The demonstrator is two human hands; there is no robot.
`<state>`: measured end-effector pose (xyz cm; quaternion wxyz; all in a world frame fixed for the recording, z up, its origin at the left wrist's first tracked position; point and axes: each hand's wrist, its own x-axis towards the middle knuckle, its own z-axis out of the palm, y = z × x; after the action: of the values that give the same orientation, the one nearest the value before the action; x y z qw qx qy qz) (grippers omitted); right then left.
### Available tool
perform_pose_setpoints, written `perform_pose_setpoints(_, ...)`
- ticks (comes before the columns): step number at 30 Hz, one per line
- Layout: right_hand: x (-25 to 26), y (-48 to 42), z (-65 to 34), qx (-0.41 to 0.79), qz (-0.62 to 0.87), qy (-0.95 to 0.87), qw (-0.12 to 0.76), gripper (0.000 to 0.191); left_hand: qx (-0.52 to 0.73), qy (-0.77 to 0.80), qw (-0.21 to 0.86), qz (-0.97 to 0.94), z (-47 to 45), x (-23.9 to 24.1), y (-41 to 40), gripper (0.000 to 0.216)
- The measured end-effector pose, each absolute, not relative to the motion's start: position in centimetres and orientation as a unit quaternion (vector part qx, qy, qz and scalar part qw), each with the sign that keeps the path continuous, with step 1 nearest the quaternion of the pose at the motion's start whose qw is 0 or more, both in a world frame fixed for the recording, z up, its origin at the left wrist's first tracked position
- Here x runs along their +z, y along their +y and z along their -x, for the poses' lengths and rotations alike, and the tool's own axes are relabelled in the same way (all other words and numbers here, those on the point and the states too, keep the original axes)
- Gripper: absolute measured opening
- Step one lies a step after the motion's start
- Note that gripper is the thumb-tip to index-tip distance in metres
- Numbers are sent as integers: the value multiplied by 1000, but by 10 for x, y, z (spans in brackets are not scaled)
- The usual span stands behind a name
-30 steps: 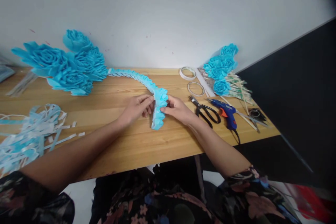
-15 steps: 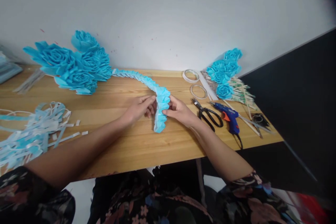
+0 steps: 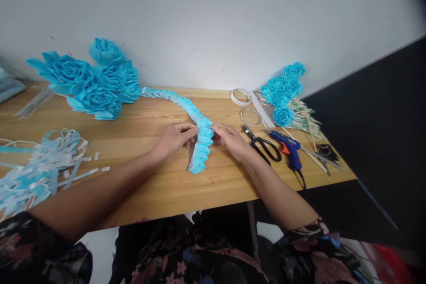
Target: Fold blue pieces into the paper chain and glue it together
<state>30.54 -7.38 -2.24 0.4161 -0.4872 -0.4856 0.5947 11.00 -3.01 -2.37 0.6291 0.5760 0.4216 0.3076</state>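
Observation:
A long strip of pleated light-blue paper [image 3: 201, 153] curves over the wooden table, its narrow far end reaching back to the large blue paper flowers. My left hand [image 3: 181, 137] pinches the left edge of this strip, thumb and forefinger closed on it. At the opposite edge, my right hand [image 3: 229, 140] grips a pleat between thumb and fingers; some of its fingertips are hidden behind the paper. The strip's near end hangs free below both hands, bent slightly left.
Large blue paper flowers [image 3: 103, 80] stand at back left. Paper offcuts [image 3: 33, 173] lie at left. To the right are tape rolls [image 3: 241, 96], scissors [image 3: 262, 144], a blue glue gun [image 3: 289, 146], smaller blue flowers [image 3: 282, 91] and thin sticks [image 3: 306, 117].
The strip's near end has swung a little left and toward me. My right thumb has moved up from the strip's face to its right edge.

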Motion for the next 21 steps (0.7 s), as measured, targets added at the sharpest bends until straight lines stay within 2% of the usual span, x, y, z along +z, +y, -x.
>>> perform_pose_setpoints(4, -28, -71, -306, 590, 491, -448, 459, 35, 282, 428, 609, -606, -111, -23, -32, 17)
perform_pose_setpoints(12, -29, -67, -302, 596, 497, -415, 474, 27, 248, 437, 581, -640, -112, -18, -33, 14)
perform_pose_setpoints(17, -29, -67, -301, 585, 507, -417, 476, 28, 229, 424, 610, -628, -109, -17, -29, 28)
perform_pose_setpoints(21, -28, -68, -300, 580, 509, -424, 474, 28, 257, 421, 649, -579, -110, -18, -27, 23)
